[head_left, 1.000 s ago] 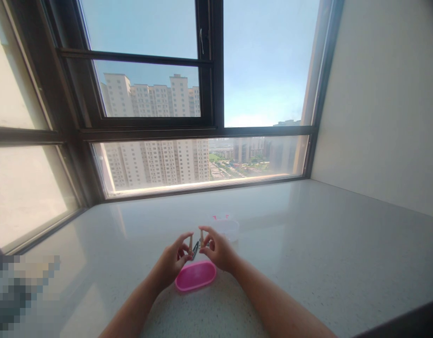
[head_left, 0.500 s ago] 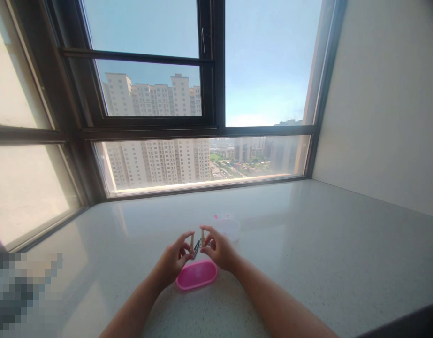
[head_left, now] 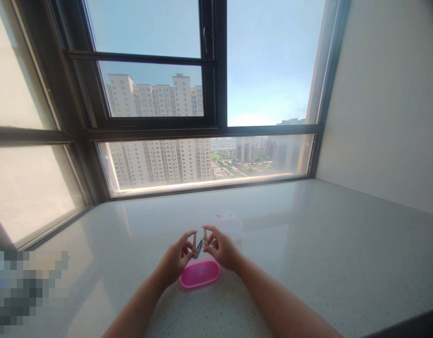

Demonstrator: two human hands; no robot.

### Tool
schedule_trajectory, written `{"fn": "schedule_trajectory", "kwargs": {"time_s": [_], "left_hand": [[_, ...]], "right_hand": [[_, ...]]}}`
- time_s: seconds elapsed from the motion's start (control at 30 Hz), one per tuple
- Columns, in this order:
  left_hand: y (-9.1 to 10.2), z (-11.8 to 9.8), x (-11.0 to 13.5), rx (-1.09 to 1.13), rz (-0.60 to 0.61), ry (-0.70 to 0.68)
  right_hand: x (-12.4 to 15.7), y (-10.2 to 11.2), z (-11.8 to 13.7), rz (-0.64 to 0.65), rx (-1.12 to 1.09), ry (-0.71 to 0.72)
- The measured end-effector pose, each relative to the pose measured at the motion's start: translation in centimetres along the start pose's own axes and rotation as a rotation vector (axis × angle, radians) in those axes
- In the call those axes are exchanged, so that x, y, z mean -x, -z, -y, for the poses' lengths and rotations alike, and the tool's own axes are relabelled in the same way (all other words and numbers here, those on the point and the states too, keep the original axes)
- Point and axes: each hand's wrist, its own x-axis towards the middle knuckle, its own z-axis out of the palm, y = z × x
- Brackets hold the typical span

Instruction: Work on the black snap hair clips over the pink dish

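My left hand [head_left: 174,256] pinches a small tan wooden clothespin [head_left: 194,240] between thumb and fingertips, holding it nearly upright. Facing it, my right hand [head_left: 220,248] grips a similar wooden clothespin [head_left: 205,236], also close to upright. A narrow gap separates the two pins. Beyond and between the hands lies a dark, slim metal tool [head_left: 199,249]; its kind is too small to tell. Just below the hands sits a pink oval tray [head_left: 200,274]. Partly hidden behind my right hand is a clear plastic case [head_left: 233,226] with pink clasps.
Everything rests on a pale speckled countertop [head_left: 307,253]. Dark window frames [head_left: 221,126] border it at the back and left, and a white wall [head_left: 385,117] on the right. A blurred patch [head_left: 26,295] covers something at the lower left.
The whole view has shifted slightly, so things sit a little farther right. Both hands keep their pinch on the clothespins, with no clear change between them.
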Motion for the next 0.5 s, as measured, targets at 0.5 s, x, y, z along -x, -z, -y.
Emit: {"fn": "schedule_trajectory", "kwargs": {"time_s": [0.5], "left_hand": [[0.24, -0.37, -0.03, -0.024, 0.0, 0.002]], "right_hand": [[-0.2, 0.65, -0.5, 0.028, 0.002, -0.014]]}}
